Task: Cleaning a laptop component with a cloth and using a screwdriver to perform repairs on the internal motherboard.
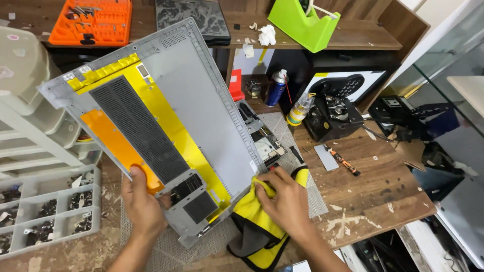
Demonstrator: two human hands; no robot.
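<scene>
My left hand (142,204) grips the lower edge of a grey laptop bottom cover (201,95), held tilted up with its inside facing me. Yellow and orange film and black mesh vent strips line that inside. My right hand (287,199) presses a yellow and grey cloth (254,229) against the cover's lower right corner. Behind the cover, part of an opened laptop (264,141) with bare circuit boards lies on a grey mat (312,194).
A parts organiser tray (45,214) and white drawers (30,116) stand at left. On the wooden bench lie a screwdriver (344,161), a spray can (275,88), a small bottle (300,108) and black equipment (333,116). An orange tool case (93,22) and green tape dispenser (302,22) sit on the shelf.
</scene>
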